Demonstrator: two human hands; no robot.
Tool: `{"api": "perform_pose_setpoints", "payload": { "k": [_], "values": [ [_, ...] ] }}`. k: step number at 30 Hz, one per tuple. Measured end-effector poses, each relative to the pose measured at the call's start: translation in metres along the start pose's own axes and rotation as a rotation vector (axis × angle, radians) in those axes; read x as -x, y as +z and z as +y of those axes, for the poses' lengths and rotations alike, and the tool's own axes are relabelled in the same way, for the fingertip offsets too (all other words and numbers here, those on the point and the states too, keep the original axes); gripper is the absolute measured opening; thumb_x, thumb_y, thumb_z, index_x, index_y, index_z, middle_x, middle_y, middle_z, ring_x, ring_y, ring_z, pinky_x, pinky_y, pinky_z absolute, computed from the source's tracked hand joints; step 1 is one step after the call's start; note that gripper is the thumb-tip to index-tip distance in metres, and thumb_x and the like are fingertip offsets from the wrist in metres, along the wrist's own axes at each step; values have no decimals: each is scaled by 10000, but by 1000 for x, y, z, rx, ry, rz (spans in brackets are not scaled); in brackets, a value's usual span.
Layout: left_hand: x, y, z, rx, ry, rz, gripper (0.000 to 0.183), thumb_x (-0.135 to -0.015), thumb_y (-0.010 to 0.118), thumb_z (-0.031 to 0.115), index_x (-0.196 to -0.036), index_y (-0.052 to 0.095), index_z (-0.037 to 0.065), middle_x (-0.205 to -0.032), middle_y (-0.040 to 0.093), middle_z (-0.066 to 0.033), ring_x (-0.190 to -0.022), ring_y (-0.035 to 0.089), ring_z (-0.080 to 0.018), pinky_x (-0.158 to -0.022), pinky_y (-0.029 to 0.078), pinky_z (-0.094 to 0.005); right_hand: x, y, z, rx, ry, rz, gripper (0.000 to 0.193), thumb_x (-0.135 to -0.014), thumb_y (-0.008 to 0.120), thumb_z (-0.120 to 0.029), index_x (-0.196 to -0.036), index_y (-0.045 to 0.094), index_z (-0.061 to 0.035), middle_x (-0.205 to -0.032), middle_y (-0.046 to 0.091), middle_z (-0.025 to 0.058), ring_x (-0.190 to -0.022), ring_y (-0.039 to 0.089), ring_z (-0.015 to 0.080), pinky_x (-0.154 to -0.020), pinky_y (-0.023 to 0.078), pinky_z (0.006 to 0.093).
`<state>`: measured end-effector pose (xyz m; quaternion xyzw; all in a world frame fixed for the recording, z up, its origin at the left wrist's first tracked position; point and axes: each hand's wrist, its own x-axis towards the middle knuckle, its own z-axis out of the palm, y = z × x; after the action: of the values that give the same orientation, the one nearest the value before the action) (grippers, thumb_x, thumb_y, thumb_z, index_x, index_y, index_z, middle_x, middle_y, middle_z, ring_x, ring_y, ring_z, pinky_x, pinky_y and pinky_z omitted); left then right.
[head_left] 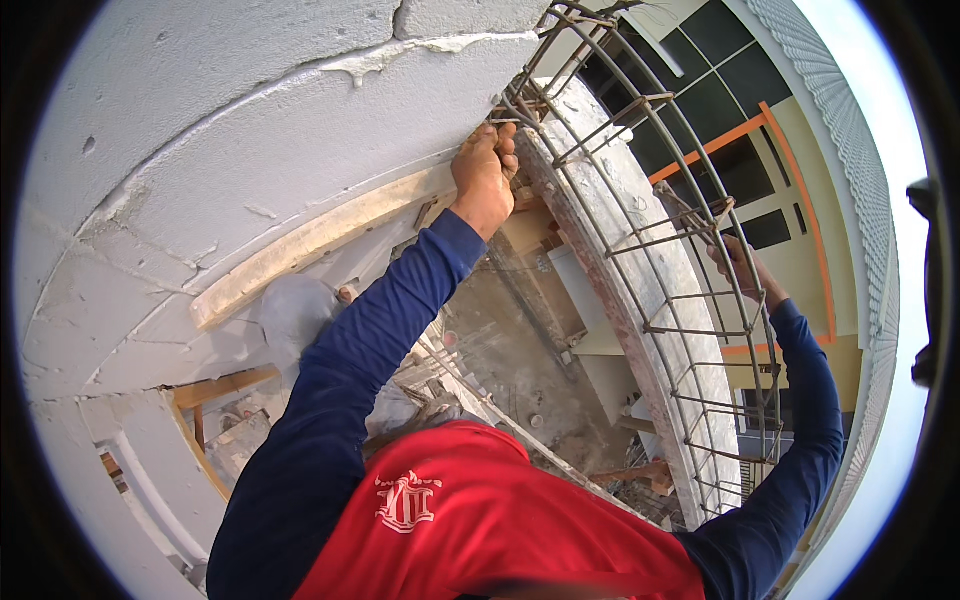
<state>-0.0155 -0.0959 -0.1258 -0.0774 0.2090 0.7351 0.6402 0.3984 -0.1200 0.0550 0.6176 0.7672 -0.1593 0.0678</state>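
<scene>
My left hand (pixel 484 178) is raised to the edge of the pale block wall (pixel 300 140), beside the end of a rebar cage (pixel 655 245). Its fingers are curled closed near thin rods or wire; what lies in them is hidden. On the cage's far side, my right hand (pixel 745 270) is closed, its fingers partly behind the bars. A slim rusty metal piece (pixel 684 208) shows just above it, its kind unclear. The long, ladder-like cage runs above a rough concrete beam (pixel 610 190), from the wall's corner down toward the lower right.
Far below lies a dusty floor (pixel 510 340) with scattered debris, a drop beneath my arms. A timber plank (pixel 320 235) runs along the wall's lower edge. A building with orange trim (pixel 800 200) and a corrugated roof (pixel 850 120) stands at the right.
</scene>
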Motion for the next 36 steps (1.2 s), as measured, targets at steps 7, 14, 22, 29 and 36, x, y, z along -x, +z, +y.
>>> {"api": "perform_pose_setpoints", "payload": {
  "k": [7,14,22,29,36],
  "values": [
    [3,-5,-7,-72,85,6,68,-1065,545,100,-1132,554,89,-927,628,-41,-729,583,-113,-605,492,-247,139,-61,-123,-489,137,534,431,-1049,593,-382,-1221,636,11,-645,440,-39,-462,452,18,-393,413,202],
    [4,-1,-13,-90,150,105,82,-1035,575,58,-1115,585,70,-936,599,-34,-799,623,-162,-671,555,-320,155,58,-218,-917,53,125,446,-1018,645,-313,-1226,651,81,-658,533,35,-588,606,112,-506,484,284],
    [3,-9,-7,-366,189,107,60,-1020,593,120,-1054,616,75,-841,574,-20,-760,595,-157,-636,530,-362,-13,156,-237,-515,-82,182,329,-1003,610,-195,-1182,632,80,-782,675,279,-761,677,458,-724,517,488],
    [5,-5,-15,-276,173,140,85,-1001,562,121,-1064,611,91,-902,572,-8,-721,553,-109,-573,499,-283,-55,164,-248,-350,-242,383,433,-984,602,-181,-1341,571,62,-922,688,329,-926,666,496,-831,500,569],
    [5,-7,-15,-281,172,78,118,-989,521,96,-1067,606,71,-904,576,-21,-720,547,-106,-557,488,-262,-51,150,-262,-185,-214,341,453,-1018,598,-211,-1412,549,6,-865,696,303,-869,686,469,-814,524,530]
  ]
}}
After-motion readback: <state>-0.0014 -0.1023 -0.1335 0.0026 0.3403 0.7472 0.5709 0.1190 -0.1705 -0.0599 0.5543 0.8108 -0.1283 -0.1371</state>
